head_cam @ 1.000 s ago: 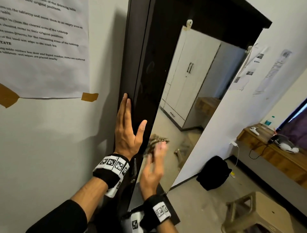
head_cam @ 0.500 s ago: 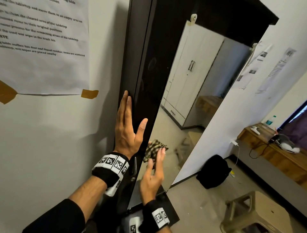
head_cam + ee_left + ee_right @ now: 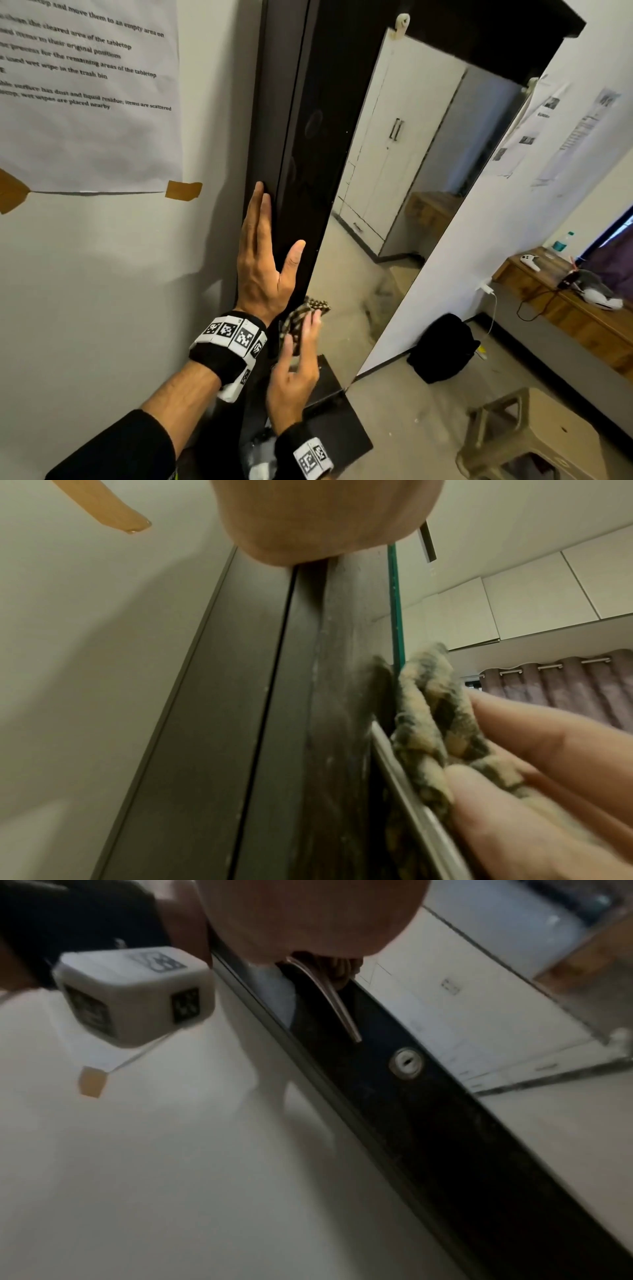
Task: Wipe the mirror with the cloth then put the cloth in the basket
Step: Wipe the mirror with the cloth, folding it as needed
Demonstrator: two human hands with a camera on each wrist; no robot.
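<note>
Near-straight fingers (image 3: pixel 311 330) of our right hand (image 3: pixel 294 373) pressed the checked cloth (image 3: pixel 308 306) to the mirror (image 3: pixel 394 171)'s lower left edge; our flat, empty left hand (image 3: pixel 263 267) rested on the wardrobe door (image 3: pixel 325 120). Even, overlapping strokes seemed wisest.

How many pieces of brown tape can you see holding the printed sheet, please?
2. The right tape piece is at the sheet's lower right corner; the left tape piece at its lower left, cut by the picture's edge. Any at the top are out of view.

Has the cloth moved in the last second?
Yes. The cloth slid down and left, toward the left edge of the mirror.
</note>
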